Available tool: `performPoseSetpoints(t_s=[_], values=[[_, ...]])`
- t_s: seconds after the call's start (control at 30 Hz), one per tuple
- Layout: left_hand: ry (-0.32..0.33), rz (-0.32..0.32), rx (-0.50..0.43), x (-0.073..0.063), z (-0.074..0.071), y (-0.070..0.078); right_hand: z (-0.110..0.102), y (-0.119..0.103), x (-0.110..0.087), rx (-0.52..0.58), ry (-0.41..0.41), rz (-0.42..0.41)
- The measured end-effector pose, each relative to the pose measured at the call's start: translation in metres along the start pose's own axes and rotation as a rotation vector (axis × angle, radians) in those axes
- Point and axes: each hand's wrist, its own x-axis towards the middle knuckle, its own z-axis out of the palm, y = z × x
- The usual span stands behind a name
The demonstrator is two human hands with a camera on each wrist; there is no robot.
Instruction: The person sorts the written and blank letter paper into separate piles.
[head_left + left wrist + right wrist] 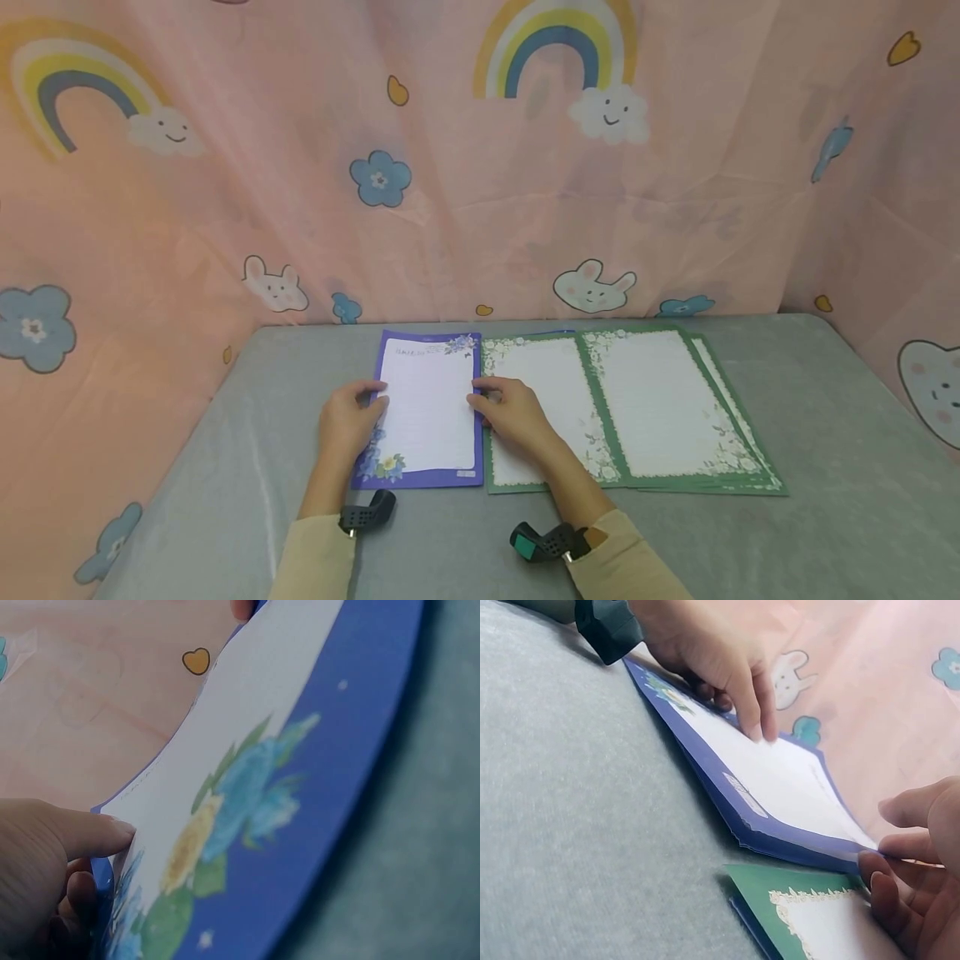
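A stack of letter paper (429, 408) with a purple-blue border, blue and yellow flowers and a white lined middle is held between both hands. My left hand (350, 421) grips its left edge; in the left wrist view the thumb lies on top and the other fingers curl below. At the opposite edge, my right hand (517, 415) holds the stack with its fingertips. Several layered sheets show along the near edge in the right wrist view, bowed slightly. Green-bordered letter paper (678, 408) with white flowers lies just right, partly under the right hand and forearm.
The green-bordered sheets overlap in two groups, with a sliver of blue (561, 332) showing behind them. A grey cloth-covered table (847, 467) carries everything. Behind it hangs a pink curtain (465, 242) with rainbows and rabbits. Dark wrist devices (367, 512) sit on both wrists.
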Motion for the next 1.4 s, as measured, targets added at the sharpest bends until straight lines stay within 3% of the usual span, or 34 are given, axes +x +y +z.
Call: performPoseSetpoints(t_s=[1.4], values=[[0.006, 0.004, 0.039, -0.0005, 0.0002, 0.0017, -0.0019, -0.0008, -0.0012, 0.023, 0.01, 0.019]])
